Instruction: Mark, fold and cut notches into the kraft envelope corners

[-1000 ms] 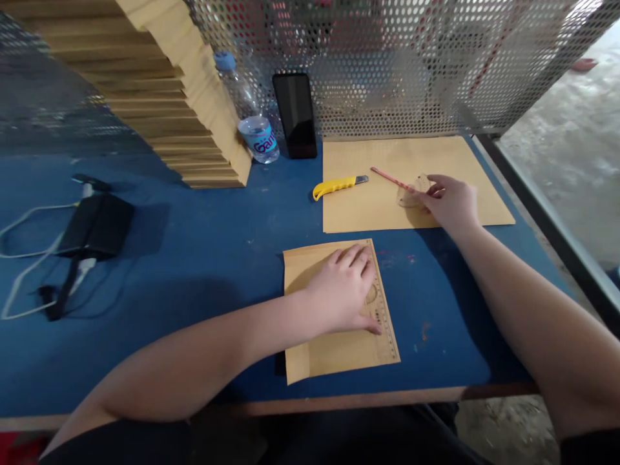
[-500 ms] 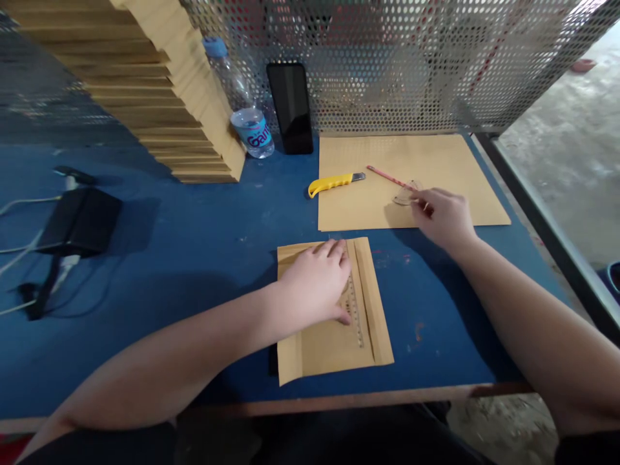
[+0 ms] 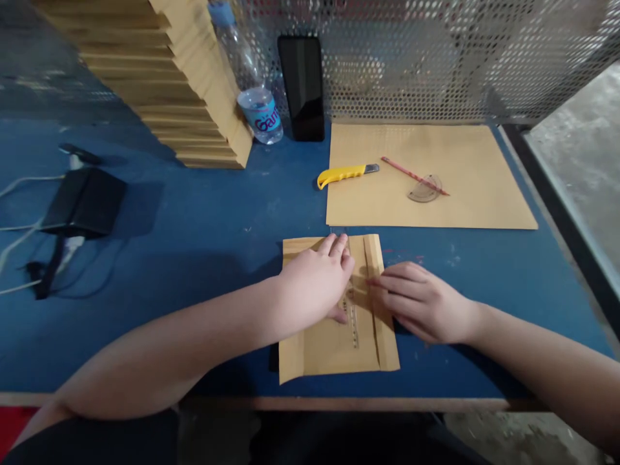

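A folded piece of brown paper point(image 3: 320, 352) lies before me, with a raised fold along its right side. My left hand point(image 3: 317, 278) rests over it, fingers and thumb spread, pressing down a clear ruler point(image 3: 354, 329) that runs lengthwise beside the fold. The hand covers part of the ruler. At the paper's right edge, my right hand point(image 3: 421, 300) is closed, its fingers together and their tips on the folded strip; its thumb is hidden. Farther back, a red pencil point(image 3: 400, 169) lies across a clear protractor point(image 3: 424, 190), near a yellow utility knife point(image 3: 341, 174) with its blade out.
Larger brown sheets point(image 3: 475, 194) lie under the pencil and protractor. A tall stack of brown paper point(image 3: 208, 116), a water bottle point(image 3: 261, 116) and an upright phone point(image 3: 303, 90) stand at the back. A black box with cables point(image 3: 87, 200) sits left. Perforated metal mesh point(image 3: 411, 64) borders the blue table point(image 3: 203, 219).
My right hand has moved from the protractor and pencil, letting them go, down and left to the paper's right edge. My left hand stays on the ruler. The view has shifted slightly.
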Demonstrator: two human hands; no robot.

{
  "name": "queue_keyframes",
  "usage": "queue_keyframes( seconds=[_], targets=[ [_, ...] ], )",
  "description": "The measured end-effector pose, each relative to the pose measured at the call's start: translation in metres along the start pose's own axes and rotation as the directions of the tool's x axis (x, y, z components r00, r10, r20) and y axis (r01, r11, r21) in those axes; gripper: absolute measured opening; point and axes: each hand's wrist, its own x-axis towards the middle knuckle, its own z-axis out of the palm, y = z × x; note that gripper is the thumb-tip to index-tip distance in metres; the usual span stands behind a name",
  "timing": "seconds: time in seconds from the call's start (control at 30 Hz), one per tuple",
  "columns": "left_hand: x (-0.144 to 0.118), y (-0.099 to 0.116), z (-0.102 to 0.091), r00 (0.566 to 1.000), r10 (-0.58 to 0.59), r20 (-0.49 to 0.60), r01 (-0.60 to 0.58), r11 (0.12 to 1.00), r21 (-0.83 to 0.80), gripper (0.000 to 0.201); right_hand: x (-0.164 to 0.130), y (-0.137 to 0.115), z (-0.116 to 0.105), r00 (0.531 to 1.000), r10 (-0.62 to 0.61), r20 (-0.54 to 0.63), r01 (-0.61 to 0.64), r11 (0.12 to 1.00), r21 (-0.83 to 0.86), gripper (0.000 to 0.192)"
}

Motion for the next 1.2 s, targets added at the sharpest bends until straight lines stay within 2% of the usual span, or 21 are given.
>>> queue_keyframes(
  seconds=[0.07, 0.2, 0.3, 0.4, 0.47, 0.63, 0.83, 0.93, 1.1, 1.2],
  targets=[
    [0.000, -0.001, 0.002, 1.000, 0.001, -0.006, -0.001, 1.000, 0.011, 0.121, 0.000, 0.000, 0.002, 0.998, 0.040, 0.039, -0.039, 0.998, -0.040, 0.040],
    [0.001, -0.003, 0.007, 1.000, -0.005, -0.021, 0.005, 1.000, 0.021, 0.123, 0.006, -0.003, 0.010, 0.972, 0.139, 0.189, -0.133, 0.990, -0.044, 0.076],
    [0.002, -0.003, 0.008, 1.000, -0.008, -0.018, 0.009, 1.000, 0.015, 0.124, 0.006, -0.006, 0.014, 0.955, 0.169, 0.245, -0.160, 0.986, -0.055, 0.084],
    [0.002, -0.001, 0.007, 1.000, -0.026, -0.001, 0.026, 0.999, 0.038, 0.124, 0.004, -0.008, 0.015, 0.956, 0.158, 0.245, -0.141, 0.986, -0.086, 0.086],
    [0.001, -0.001, 0.006, 0.999, -0.033, 0.006, 0.032, 0.998, 0.053, 0.122, 0.003, -0.008, 0.013, 0.967, 0.126, 0.222, -0.105, 0.989, -0.104, 0.078],
    [0.002, -0.001, 0.005, 0.999, -0.035, 0.013, 0.034, 0.998, 0.054, 0.120, 0.005, -0.003, 0.006, 0.989, -0.047, 0.141, 0.057, 0.996, -0.069, 0.042],
    [0.003, -0.001, 0.009, 1.000, -0.029, -0.009, 0.030, 0.998, 0.060, 0.120, 0.006, 0.004, -0.002, 0.987, -0.122, 0.106, 0.124, 0.992, -0.013, 0.037],
    [0.003, -0.002, 0.012, 0.999, -0.016, -0.047, 0.019, 0.998, 0.059, 0.122, 0.004, 0.008, -0.009, 0.990, -0.120, 0.079, 0.120, 0.993, 0.006, 0.034],
    [0.002, -0.002, 0.013, 0.997, -0.002, -0.082, 0.003, 1.000, 0.010, 0.123, -0.002, 0.022, -0.019, 0.999, -0.038, 0.032, 0.039, 0.999, -0.021, 0.022],
    [0.002, 0.002, 0.017, 0.990, 0.060, -0.131, -0.061, 0.998, -0.009, 0.123, -0.007, 0.032, -0.022, 1.000, 0.013, 0.013, -0.013, 0.999, -0.039, 0.020]
  ],
)
